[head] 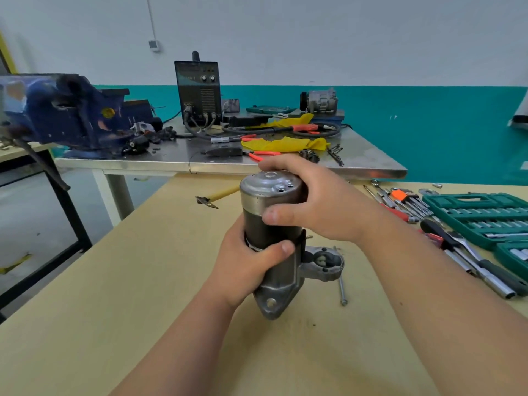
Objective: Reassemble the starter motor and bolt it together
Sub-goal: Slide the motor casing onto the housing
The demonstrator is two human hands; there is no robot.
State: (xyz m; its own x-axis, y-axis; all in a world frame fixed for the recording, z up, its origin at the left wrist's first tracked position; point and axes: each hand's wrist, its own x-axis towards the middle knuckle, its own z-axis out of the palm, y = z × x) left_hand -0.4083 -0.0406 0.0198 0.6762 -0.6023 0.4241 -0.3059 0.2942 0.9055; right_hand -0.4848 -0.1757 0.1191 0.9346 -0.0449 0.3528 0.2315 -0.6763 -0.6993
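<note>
Left hand (248,267) wraps round the lower body of the starter motor (273,237), thumb across the front. It steadies the motor, which stands upright on its mounting end near the middle of the wooden table (128,295). On top sits the silver end cap (267,187). The right hand (323,207) curls over it, fingers behind and thumb on the seam where the cap meets the dark body. That grip looks meant to turn or seat the cap so its holes line up for bolting. Just right of the motor's base a long bolt (342,287) lies loose within reach, not yet fitted. Further right lies a ratchet (468,248), then the open green socket case (445,200), with rows of sockets in its slots.
</note>
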